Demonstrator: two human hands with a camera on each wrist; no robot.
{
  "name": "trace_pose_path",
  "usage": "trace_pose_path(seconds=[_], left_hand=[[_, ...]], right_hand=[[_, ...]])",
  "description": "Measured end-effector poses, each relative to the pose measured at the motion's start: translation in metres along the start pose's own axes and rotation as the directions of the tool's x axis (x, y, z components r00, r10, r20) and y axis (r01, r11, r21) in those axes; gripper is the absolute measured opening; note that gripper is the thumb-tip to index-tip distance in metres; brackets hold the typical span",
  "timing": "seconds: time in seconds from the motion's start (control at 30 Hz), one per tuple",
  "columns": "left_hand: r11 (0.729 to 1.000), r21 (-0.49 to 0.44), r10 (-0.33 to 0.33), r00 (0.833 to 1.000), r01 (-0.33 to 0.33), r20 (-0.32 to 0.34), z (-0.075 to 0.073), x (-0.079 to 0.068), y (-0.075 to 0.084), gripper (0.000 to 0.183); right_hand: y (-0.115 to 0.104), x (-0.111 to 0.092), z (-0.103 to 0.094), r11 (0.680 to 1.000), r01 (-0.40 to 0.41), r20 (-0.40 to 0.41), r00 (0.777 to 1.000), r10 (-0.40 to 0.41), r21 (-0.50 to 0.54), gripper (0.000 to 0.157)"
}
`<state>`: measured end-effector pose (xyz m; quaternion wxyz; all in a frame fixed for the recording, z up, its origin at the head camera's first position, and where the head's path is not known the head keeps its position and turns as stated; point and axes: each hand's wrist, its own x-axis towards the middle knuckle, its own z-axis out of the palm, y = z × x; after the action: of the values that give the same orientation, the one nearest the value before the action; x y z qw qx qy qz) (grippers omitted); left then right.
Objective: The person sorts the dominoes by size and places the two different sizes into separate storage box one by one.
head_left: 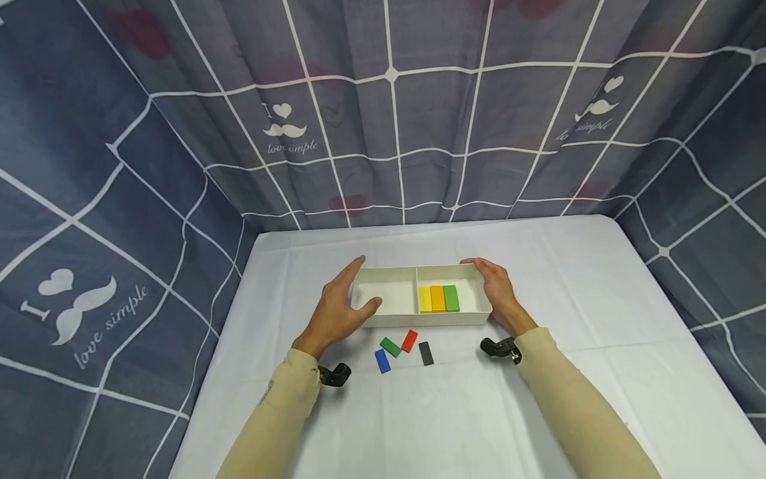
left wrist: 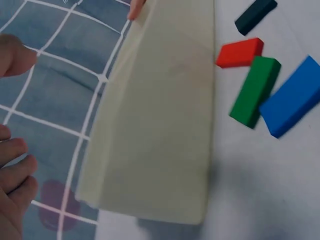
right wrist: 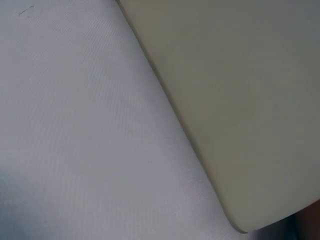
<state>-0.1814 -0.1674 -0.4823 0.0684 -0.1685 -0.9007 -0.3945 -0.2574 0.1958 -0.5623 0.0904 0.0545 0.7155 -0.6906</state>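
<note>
A cream two-compartment box [head_left: 431, 320] sits on the white table. In its right compartment a yellow block [head_left: 425, 300], an orange block [head_left: 438, 299] and a light green block [head_left: 451, 299] lie side by side. My right hand [head_left: 501, 296] holds the box's right end, fingers bent round the far corner; its thumb is hidden. At the left end my left hand [head_left: 332, 311] is spread, its fingers apart from the box wall in the left wrist view. Before the box lie a blue block [head_left: 382, 361], a dark green block [head_left: 391, 346], a red block [head_left: 409, 340] and a black block [head_left: 426, 353].
A white cloth [head_left: 455, 412] covers the table. Dark grey curtains [head_left: 431, 113] with white grid lines hang behind it and along both sides. The box's left compartment [head_left: 391, 289] shows a bare floor beside the divider. Each wrist wears a small black camera.
</note>
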Motion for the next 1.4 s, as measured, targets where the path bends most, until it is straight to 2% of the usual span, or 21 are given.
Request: trace_pose_path(seconds=[0.17, 0.3, 0.53, 0.77, 0.9, 1.23, 1.4], left_hand=[[0.996, 0.005, 0.085, 0.996, -0.085, 0.035, -0.004, 0.001, 0.015, 0.089], [0.989, 0.004, 0.148, 0.985, -0.149, 0.086, -0.006, 0.001, 0.028, 0.085], [0.965, 0.035, 0.248, 0.944, -0.262, 0.217, -0.002, 0.004, 0.053, 0.073], [0.958, 0.086, 0.220, 0.893, -0.274, 0.393, 0.010, -0.001, 0.075, 0.060], [0.955, 0.115, 0.195, 0.869, -0.275, 0.456, 0.017, -0.003, 0.080, 0.058], [0.931, 0.194, 0.166, 0.833, -0.308, 0.528, 0.040, -0.007, 0.081, 0.054], [0.902, 0.249, 0.180, 0.831, -0.353, 0.527, 0.056, -0.010, 0.075, 0.038]], right_hand=[[0.000, 0.000, 0.000, 1.000, 0.000, -0.006, 1.000, 0.000, -0.001, 0.052], [0.000, 0.000, 0.000, 1.000, -0.001, -0.009, 1.000, 0.001, -0.005, 0.053], [0.001, 0.001, -0.001, 1.000, -0.007, -0.018, 1.000, 0.007, -0.012, 0.054], [0.000, 0.001, 0.000, 1.000, -0.010, -0.020, 1.000, 0.010, -0.017, 0.054], [-0.002, 0.000, 0.000, 1.000, -0.014, -0.026, 1.000, 0.014, -0.021, 0.055], [0.000, 0.001, 0.002, 1.000, -0.006, -0.025, 1.000, 0.006, -0.001, 0.054], [0.001, 0.001, 0.002, 1.000, -0.003, -0.021, 1.000, 0.003, 0.007, 0.054]])
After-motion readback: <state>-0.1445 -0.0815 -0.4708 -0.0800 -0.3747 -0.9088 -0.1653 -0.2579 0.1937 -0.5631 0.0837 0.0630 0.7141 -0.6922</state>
